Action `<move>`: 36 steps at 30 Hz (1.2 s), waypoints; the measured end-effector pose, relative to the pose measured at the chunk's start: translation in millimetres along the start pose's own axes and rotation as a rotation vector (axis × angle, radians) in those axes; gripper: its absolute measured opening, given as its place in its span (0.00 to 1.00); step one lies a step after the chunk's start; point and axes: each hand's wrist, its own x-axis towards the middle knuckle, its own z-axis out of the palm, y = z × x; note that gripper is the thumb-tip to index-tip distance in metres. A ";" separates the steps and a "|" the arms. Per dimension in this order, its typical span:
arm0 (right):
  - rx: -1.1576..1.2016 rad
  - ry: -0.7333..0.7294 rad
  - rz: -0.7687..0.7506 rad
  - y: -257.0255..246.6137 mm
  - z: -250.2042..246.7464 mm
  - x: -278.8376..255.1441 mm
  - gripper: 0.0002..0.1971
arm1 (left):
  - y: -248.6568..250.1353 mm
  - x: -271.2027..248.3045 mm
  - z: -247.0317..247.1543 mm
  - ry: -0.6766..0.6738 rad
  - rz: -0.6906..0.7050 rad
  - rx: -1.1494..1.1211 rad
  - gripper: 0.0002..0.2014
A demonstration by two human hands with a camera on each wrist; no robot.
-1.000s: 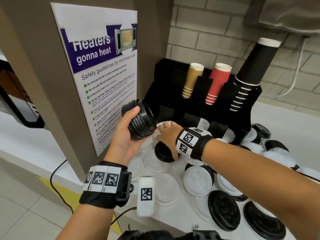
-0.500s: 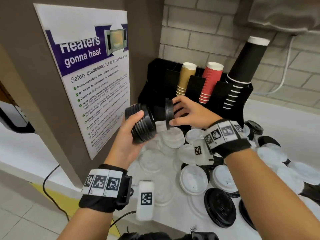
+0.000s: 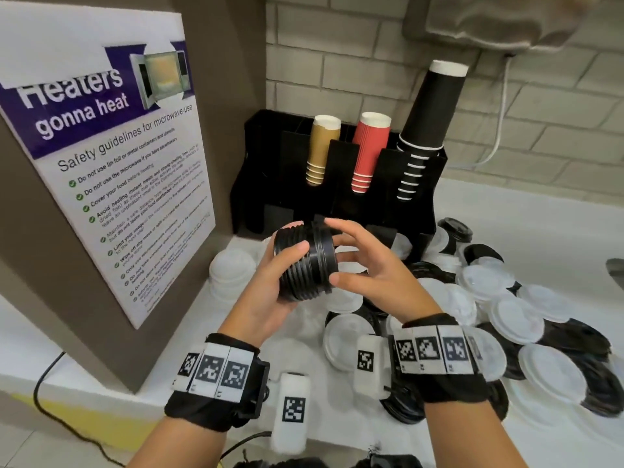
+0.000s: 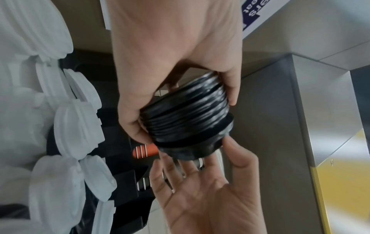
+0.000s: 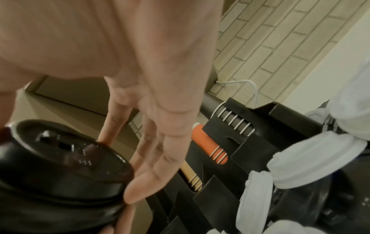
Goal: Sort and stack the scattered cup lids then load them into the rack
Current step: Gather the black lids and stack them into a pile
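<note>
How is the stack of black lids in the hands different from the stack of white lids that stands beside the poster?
The ribbed stack of black plastic lids is lifted off the counter and lies sideways, gripped by the left hand, with the right hand open against its end. The stack of translucent white domed lids stands upright on the white counter, and no hand touches it. Both are neatly nested, and neither is in the black rack.
</note>
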 end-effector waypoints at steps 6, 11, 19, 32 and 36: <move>-0.002 0.001 -0.007 -0.2 -4.4 -5.5 0.36 | -4.8 1.5 6.6 -0.073 -0.017 0.028 0.32; -0.010 0.031 -0.018 1.5 -2.1 -3.0 0.35 | -6.1 1.3 10.3 -0.034 0.004 0.023 0.39; -0.111 0.014 -0.016 -8.5 -16.3 25.3 0.32 | 14.7 3.3 -0.6 0.085 0.090 -0.039 0.36; -1.223 -0.560 0.286 34.3 32.2 129.2 0.50 | 42.3 -6.1 -24.8 0.183 0.180 -0.060 0.32; -1.313 -0.605 0.303 38.9 33.4 130.9 0.51 | 47.2 -7.6 -26.1 0.223 0.191 -0.081 0.36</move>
